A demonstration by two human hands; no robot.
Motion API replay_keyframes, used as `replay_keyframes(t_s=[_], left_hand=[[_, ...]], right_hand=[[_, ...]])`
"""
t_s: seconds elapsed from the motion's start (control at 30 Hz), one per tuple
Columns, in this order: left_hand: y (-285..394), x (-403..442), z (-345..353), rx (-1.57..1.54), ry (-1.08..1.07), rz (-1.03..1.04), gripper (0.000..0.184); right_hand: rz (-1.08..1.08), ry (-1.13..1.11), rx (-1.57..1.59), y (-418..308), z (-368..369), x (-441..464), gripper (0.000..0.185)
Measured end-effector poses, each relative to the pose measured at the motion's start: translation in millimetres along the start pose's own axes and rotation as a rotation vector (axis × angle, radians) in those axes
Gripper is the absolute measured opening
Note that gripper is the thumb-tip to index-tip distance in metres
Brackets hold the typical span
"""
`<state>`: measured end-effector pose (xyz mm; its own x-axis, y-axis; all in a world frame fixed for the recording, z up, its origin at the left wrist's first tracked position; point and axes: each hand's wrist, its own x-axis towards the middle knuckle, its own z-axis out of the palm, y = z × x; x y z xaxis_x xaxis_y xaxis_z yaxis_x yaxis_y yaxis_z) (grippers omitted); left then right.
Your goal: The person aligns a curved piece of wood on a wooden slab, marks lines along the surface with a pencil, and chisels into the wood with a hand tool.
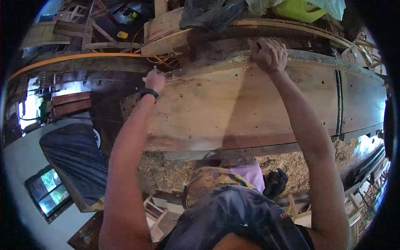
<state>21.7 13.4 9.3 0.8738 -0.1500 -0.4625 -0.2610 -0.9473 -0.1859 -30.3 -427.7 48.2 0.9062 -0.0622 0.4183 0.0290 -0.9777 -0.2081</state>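
A long, pale wooden workbench top (200,112) with several small holes and dark spots stretches across the view in front of me. Along its far side lies a rough-edged wooden plank (310,58). My right hand (270,57) is curled over that plank, its fingers bent across the far edge. At the bench's far left corner, my left hand (156,80) is closed in a fist. Small pale bits poke out above and beside the fist, but what it holds is too small to name. A dark watch (148,94) is on my left wrist.
An orange cable (79,57) runs along a beam at the left. Dark cloth (214,14) and a yellow-green container (298,10) lie behind the bench. A dark gap (338,102) crosses the bench top at right. Wood shavings (296,166) cover the floor. Wooden frames (362,200) stand at lower right.
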Motion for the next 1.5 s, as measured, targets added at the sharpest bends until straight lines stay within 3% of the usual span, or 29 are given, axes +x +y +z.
replay_keyframes(t_s=[0.03, 0.1, 0.2, 0.3, 0.4, 0.5, 0.53, 0.63, 0.67, 0.77, 0.87, 0.97, 1.0, 1.2, 1.3, 1.37, 1.4, 1.43, 1.5], left_hand=[[-4, -8, -2, -0.193, 0.071, 0.101, 0.024], [15, -31, -60, 0.060, -0.116, 0.340, 0.028], [-5, -15, -59, 0.127, -0.088, 0.661, 0.034], [-8, -11, -72, 0.004, -0.077, 0.585, 0.030], [-10, -8, -50, -0.719, 0.098, 0.067, 0.022], [-17, -28, -45, -1.398, -0.047, -0.342, 0.018], [-2, -44, -66, -1.313, -0.055, -0.401, 0.014], [-5, -36, -41, -1.612, -0.039, -0.559, 0.013], [-5, -33, -39, -1.676, -0.069, -0.592, 0.014], [-1, -35, -37, -1.691, -0.072, -0.564, 0.014], [4, -29, -21, -1.671, -0.045, -0.611, 0.011], [8, -29, -19, -1.694, -0.001, -0.656, 0.011], [12, -33, -24, -1.710, -0.010, -0.685, 0.011], [16, -30, -23, -1.665, -0.011, -0.610, 0.013], [23, -30, -35, -1.693, 0.000, -0.724, 0.013], [-14, -1, 14, -1.360, -0.107, -0.398, 0.015], [-15, 2, 18, -1.374, -0.149, -0.401, 0.016], [-7, -2, 5, -1.388, -0.191, -0.405, 0.017], [21, -15, -38, -1.776, -0.266, -0.748, 0.018]], right_hand=[[-0.007, 0.028, 0.008, 0, 1, -1, 0.031], [-0.025, 0.086, 0.020, -3, 1, -2, 0.028], [0.005, -0.028, -0.060, -5, -1, -1, 0.025], [-0.034, 0.111, -0.086, -2, 7, -3, 0.024], [0.016, 0.121, -0.184, -3, 10, -3, 0.027], [0.100, -0.069, -0.143, -10, 0, 0, 0.030], [0.105, -0.070, -0.182, -7, 6, -1, 0.032], [-0.031, 0.078, -0.372, -1, 11, -1, 0.034], [0.084, -0.153, -0.293, -6, 2, 1, 0.037], [0.127, -0.231, -0.278, -14, -4, 5, 0.039], [0.051, -0.003, -0.359, -4, 13, -4, 0.039], [0.062, -0.159, -0.255, -2, 8, 0, 0.038], [0.171, -0.157, -0.004, -23, -20, 6, 0.027], [-0.014, 0.085, -0.085, -16, -8, 3, 0.026], [0.104, -0.156, -0.088, -19, -20, 7, 0.027], [-0.060, 0.116, -0.010, -6, -7, 2, 0.028], [-0.139, 0.248, 0.035, -2, -2, -1, 0.028], [-0.120, 0.210, 0.006, -1, -2, -1, 0.029], [-0.077, 0.134, -0.050, -3, -1, -2, 0.030]])
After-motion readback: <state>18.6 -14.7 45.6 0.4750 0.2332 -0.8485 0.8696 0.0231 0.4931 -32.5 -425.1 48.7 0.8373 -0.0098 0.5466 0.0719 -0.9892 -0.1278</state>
